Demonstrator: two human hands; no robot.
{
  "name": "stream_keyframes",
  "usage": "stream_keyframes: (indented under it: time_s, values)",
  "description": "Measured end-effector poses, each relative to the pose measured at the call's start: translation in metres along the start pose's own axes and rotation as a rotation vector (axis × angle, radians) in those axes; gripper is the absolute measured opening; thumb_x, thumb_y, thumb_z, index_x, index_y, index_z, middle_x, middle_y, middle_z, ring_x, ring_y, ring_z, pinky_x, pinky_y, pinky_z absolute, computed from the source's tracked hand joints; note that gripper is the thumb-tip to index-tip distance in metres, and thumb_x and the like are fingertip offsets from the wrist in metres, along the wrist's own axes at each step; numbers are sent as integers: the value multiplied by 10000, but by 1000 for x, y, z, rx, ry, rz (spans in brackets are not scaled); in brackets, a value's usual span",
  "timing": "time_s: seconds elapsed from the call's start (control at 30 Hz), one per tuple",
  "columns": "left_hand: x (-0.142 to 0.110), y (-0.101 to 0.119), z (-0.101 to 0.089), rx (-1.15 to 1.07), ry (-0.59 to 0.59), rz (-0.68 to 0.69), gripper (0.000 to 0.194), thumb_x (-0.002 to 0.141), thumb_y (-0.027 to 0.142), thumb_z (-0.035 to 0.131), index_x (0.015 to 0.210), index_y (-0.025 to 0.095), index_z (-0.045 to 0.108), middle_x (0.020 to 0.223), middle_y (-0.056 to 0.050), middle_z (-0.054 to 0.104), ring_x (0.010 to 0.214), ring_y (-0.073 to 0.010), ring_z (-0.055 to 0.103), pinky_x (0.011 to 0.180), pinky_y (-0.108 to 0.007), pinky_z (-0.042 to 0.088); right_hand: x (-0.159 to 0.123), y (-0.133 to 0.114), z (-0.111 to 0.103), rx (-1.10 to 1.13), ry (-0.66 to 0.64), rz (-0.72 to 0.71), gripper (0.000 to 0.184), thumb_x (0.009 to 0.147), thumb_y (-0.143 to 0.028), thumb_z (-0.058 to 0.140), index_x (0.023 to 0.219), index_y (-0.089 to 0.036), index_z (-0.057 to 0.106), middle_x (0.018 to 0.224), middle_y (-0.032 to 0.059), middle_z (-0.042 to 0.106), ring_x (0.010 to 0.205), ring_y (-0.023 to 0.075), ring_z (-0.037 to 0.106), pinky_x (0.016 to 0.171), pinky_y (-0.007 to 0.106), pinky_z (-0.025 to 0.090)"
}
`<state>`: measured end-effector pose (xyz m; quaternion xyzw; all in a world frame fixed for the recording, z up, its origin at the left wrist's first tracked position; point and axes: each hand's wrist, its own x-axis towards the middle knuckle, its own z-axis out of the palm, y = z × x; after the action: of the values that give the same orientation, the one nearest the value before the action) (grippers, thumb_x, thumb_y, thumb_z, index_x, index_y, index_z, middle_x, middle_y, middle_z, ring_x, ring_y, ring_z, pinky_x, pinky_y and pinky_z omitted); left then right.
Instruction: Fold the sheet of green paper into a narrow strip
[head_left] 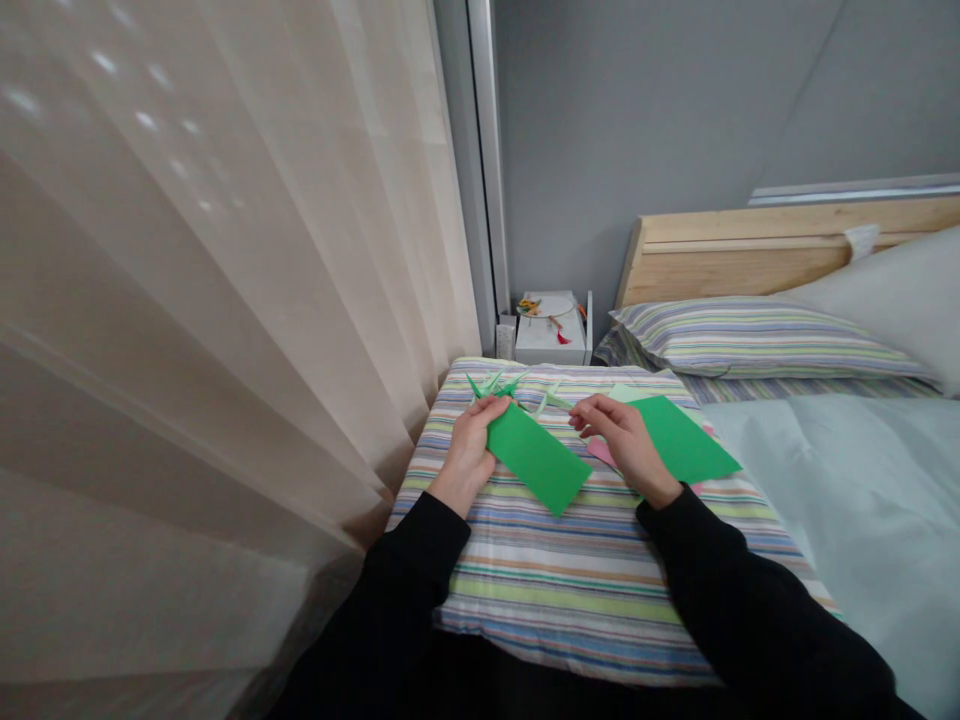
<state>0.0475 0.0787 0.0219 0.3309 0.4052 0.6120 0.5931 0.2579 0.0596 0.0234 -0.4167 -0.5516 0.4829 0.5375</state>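
Note:
My left hand (474,450) is closed on the upper left corner of a green paper rectangle (541,460), which tilts down toward the right above the striped cloth. My right hand (621,440) hovers to the right of this paper, its fingers loosely bent and slightly apart, with nothing visible in them. Just beyond its fingertips is a pale green folded paper piece (553,398); I cannot tell whether they touch. More folded green paper shapes (495,385) with pointed tips lie behind my left hand. A flat green paper sheet (684,440) rests partly behind my right wrist, with pink paper (600,450) showing under the hand.
The striped cloth (570,600) covers the surface before me. A beige curtain (225,350) hangs close on the left. To the right is a bed with a pale blue cover (862,500) and a striped pillow (772,338). A white bedside cabinet (547,345) with small items stands behind.

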Motion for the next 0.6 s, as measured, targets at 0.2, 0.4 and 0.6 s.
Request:
stream_keyframes:
  time_s: [0.2, 0.4, 0.6]
  values:
    - [-13, -4, 15, 23, -68, -13, 389, 535, 267, 934, 788, 155, 660, 734, -32, 746, 664, -144, 665, 637, -242, 483, -6, -2, 17, -151, -276, -40, 298, 826, -468, 719, 836, -170, 709, 780, 15, 657, 718, 162, 559, 678, 289, 425]
    - [-18, -5, 15, 331, -195, 70, 382, 573, 315, 929, 833, 175, 687, 609, 13, 689, 544, -139, 604, 571, -253, 436, -4, 4, 14, -189, -251, -24, 304, 818, -459, 724, 731, -171, 684, 659, -17, 589, 626, 137, 486, 607, 277, 355]
    - [-7, -7, 8, 165, 35, 72, 471, 506, 287, 956, 875, 167, 688, 752, -3, 730, 624, -140, 649, 631, -261, 489, -3, 3, 9, -166, -229, 13, 331, 787, -447, 762, 648, -165, 660, 575, -25, 542, 563, 119, 438, 542, 267, 306]
